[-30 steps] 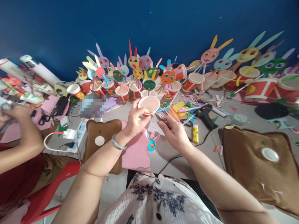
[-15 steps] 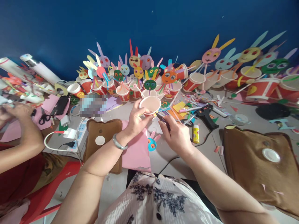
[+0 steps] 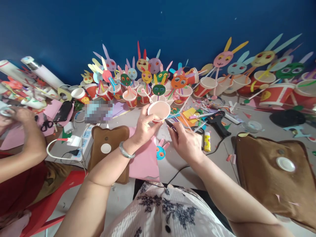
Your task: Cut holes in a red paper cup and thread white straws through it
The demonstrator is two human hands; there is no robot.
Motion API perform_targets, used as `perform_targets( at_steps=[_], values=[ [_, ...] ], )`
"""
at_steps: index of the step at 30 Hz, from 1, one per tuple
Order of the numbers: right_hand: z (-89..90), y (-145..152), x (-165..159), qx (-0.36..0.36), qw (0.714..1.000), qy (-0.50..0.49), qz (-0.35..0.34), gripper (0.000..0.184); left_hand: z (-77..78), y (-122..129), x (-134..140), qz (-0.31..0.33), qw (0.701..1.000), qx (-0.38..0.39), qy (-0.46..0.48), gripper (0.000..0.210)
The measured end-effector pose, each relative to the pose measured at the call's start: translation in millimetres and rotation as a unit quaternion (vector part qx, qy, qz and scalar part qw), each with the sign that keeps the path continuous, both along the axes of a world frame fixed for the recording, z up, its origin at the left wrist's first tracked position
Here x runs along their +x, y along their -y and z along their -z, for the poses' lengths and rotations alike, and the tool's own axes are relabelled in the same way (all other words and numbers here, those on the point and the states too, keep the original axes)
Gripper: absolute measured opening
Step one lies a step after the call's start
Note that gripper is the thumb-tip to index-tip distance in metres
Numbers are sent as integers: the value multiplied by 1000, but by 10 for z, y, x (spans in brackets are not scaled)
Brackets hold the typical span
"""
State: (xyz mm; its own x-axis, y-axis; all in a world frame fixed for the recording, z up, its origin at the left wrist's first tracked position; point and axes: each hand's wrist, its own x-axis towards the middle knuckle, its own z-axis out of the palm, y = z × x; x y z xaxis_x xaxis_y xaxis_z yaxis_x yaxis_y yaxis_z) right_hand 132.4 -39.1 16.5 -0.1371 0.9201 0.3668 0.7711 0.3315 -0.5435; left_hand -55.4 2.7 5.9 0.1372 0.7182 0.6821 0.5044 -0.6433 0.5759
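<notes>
My left hand is wrapped around a paper cup, its open mouth tilted up toward me. The thumb presses near the rim on my side. In my right hand is a small dark pointed tool, perhaps scissors or a cutter; the fingers hide most of it. Its tip points at the cup's lower right side, close to it; whether they touch I cannot tell. Below, between my hands, a blue paper rabbit head with pink ears lies on the table beside pink paper.
Rabbit-topped cups line the wall. At right are a glue gun, a glue stick and a large brown cushion. A smaller brown cushion and a power strip lie left, near another person's arm.
Both hands stay almost in place, the cup shifting only very slightly. At left the other person's hands have moved a little.
</notes>
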Motion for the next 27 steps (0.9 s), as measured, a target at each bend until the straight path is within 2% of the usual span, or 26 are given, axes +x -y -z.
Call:
perform_targets(
  at_steps=[1, 3, 6, 7, 9, 11, 14, 16, 19, 21, 25, 27],
  values=[
    [-3, -4, 3, -5, 1000, -3, -1, 27, 4, 1, 1, -1, 1000, -1, -1, 16],
    [-30, -29, 16, -65, 995, -67, -31, 28, 11, 6, 11, 1, 1000, 3, -2, 14],
    [-83, -73, 39, -206, 954, -193, -98, 34, 17, 15, 33, 4, 1000, 12, -11, 9],
    [-92, -79, 44, -226, 946, -208, -105, 35, 18, 18, 40, 3, 1000, 16, -13, 8],
    [-84, -74, 46, -196, 961, -177, -88, 33, 18, 22, 47, 1, 1000, 26, -10, 8],
    [-51, -52, 37, -108, 989, -86, -44, 31, 19, 24, 47, -1, 999, 39, -6, 8],
    [-6, -26, 23, -17, 999, 37, 4, 32, 22, 26, 41, -8, 999, 46, -18, 8],
    [-10, -34, 25, -25, 999, 30, -5, 32, 22, 27, 38, -16, 998, 44, -34, 8],
    [-54, -69, 40, -132, 985, -86, -71, 32, 17, 33, 37, -23, 997, 50, -54, 9],
    [-75, -84, 45, -171, 972, -130, -93, 32, 13, 38, 42, -26, 996, 52, -61, 7],
    [-67, -82, 31, -92, 991, -89, -33, 24, 14, 41, 53, -20, 998, 38, -47, 4],
    [-65, -83, 26, -116, 985, -118, -45, 26, 16, 39, 56, -17, 998, 40, -38, 4]
  ],
)
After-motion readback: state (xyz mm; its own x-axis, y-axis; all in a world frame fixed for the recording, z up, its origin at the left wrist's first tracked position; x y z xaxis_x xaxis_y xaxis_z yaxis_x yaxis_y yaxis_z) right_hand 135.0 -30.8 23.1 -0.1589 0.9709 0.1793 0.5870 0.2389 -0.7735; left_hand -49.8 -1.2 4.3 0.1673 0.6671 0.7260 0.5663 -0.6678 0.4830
